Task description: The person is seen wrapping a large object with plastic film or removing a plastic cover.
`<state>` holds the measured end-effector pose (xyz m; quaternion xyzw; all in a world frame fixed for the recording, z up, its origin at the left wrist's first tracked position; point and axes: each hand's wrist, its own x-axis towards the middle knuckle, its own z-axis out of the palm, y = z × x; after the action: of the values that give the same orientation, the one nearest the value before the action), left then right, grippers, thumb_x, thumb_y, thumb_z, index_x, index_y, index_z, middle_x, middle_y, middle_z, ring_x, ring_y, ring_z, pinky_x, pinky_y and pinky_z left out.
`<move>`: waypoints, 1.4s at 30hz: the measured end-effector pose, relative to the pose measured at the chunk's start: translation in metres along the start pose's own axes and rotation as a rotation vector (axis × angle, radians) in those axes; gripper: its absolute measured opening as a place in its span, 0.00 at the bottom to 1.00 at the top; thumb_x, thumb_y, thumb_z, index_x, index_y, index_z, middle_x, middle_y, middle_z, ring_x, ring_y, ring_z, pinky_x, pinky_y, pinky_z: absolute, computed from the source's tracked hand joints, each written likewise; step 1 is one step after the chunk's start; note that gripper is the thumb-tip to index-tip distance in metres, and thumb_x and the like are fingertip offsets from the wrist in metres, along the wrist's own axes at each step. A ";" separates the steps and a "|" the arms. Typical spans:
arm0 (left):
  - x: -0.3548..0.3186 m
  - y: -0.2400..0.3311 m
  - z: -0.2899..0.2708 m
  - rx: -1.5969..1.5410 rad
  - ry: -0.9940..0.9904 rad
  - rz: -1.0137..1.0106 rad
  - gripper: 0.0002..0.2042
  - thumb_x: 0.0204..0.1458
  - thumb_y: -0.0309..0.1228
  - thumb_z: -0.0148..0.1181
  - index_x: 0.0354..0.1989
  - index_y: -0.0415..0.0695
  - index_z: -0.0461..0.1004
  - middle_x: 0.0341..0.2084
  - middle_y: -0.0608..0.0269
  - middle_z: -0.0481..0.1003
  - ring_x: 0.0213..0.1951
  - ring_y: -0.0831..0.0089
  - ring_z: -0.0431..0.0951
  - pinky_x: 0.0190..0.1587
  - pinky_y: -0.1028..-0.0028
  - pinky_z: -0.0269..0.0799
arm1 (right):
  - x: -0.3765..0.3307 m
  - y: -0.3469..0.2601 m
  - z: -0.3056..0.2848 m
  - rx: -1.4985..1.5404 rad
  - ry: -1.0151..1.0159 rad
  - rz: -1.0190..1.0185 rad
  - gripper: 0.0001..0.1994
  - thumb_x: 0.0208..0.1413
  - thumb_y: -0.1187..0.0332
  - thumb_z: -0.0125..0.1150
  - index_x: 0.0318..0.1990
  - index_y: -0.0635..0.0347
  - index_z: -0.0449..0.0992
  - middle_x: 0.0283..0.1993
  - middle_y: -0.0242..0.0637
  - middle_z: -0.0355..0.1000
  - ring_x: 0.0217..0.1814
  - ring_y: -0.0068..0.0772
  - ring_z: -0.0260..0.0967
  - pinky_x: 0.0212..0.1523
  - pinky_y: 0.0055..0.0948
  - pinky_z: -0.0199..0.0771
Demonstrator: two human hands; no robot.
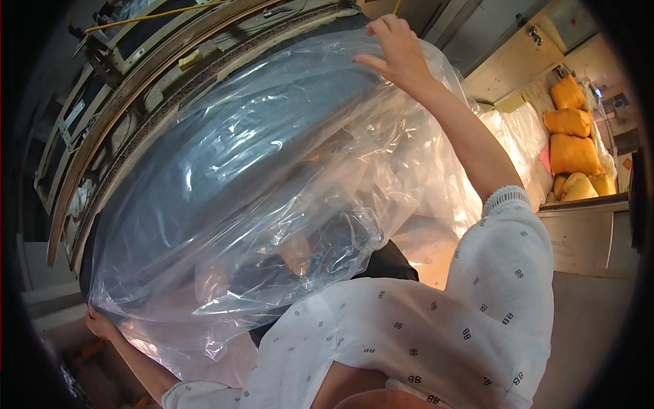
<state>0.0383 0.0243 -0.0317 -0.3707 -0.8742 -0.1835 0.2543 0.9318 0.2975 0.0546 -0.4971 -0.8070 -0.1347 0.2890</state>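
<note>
A wide see-through plastic sheet point(225, 163) spreads across a dark, padded-looking work surface and hangs in loose folds toward my body. At the far left, my left hand point(101, 324) is closed on the sheet's gathered edge. My right hand point(400, 56) reaches to the far right end of the surface, thumb and fingers apart, over the plastic or just touching it. Between my hands the film lies fairly smooth on the far side and crumples on the near side. My legs and dark clothing show dimly through it.
Behind the surface runs a long machine frame with curved-looking rails point(129, 102) and a small yellow piece point(189, 59) on it. More bunched plastic point(511, 136) lies to the right. Orange-yellow bundles point(572, 150) are stacked beyond, near a wooden cabinet point(507, 68).
</note>
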 end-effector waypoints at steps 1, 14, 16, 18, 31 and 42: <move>0.002 0.000 -0.004 -0.013 -0.009 0.017 0.21 0.50 0.48 0.50 0.36 0.40 0.75 0.34 0.49 0.74 0.37 0.54 0.73 0.41 0.63 0.65 | 0.005 -0.005 0.005 -0.064 0.075 -0.065 0.18 0.43 0.56 0.62 0.34 0.58 0.66 0.34 0.37 0.61 0.41 0.40 0.60 0.40 0.34 0.63; 0.007 -0.014 0.003 -0.019 0.034 0.027 0.21 0.51 0.47 0.49 0.38 0.40 0.75 0.35 0.52 0.74 0.37 0.55 0.73 0.42 0.65 0.65 | -0.032 -0.018 0.022 0.601 -0.245 0.100 0.07 0.50 0.71 0.56 0.37 0.57 0.74 0.49 0.31 0.66 0.54 0.31 0.59 0.52 0.26 0.59; 0.000 -0.005 0.003 -0.024 0.040 0.018 0.21 0.51 0.47 0.49 0.36 0.40 0.75 0.33 0.52 0.74 0.37 0.56 0.73 0.42 0.66 0.65 | -0.033 -0.021 0.019 0.457 -0.153 0.004 0.06 0.51 0.68 0.55 0.36 0.58 0.73 0.46 0.30 0.68 0.50 0.29 0.61 0.49 0.26 0.62; -0.002 0.006 -0.003 -0.067 0.055 0.054 0.21 0.51 0.47 0.50 0.35 0.40 0.75 0.33 0.53 0.75 0.37 0.57 0.73 0.41 0.66 0.65 | -0.029 -0.033 -0.003 0.618 -0.152 0.074 0.06 0.53 0.67 0.54 0.36 0.58 0.72 0.44 0.29 0.69 0.47 0.28 0.63 0.47 0.26 0.63; -0.011 0.000 -0.047 -0.336 -0.034 0.031 0.18 0.54 0.43 0.49 0.43 0.42 0.74 0.39 0.58 0.74 0.37 0.66 0.73 0.41 0.71 0.66 | 0.038 0.001 0.067 0.326 -0.238 0.147 0.05 0.48 0.69 0.55 0.29 0.60 0.71 0.22 0.37 0.70 0.25 0.26 0.68 0.27 0.27 0.66; -0.073 -0.090 -0.175 -0.673 -0.409 -0.399 0.21 0.55 0.41 0.50 0.53 0.42 0.65 0.40 0.65 0.71 0.37 0.76 0.69 0.41 0.77 0.64 | 0.040 0.006 0.074 0.552 -0.274 0.164 0.05 0.46 0.69 0.56 0.29 0.61 0.71 0.22 0.38 0.70 0.26 0.32 0.68 0.28 0.30 0.67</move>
<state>0.0690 -0.1642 0.0551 -0.2855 -0.8525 -0.4264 -0.0993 0.8989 0.3662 0.0191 -0.4768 -0.8016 0.1813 0.3117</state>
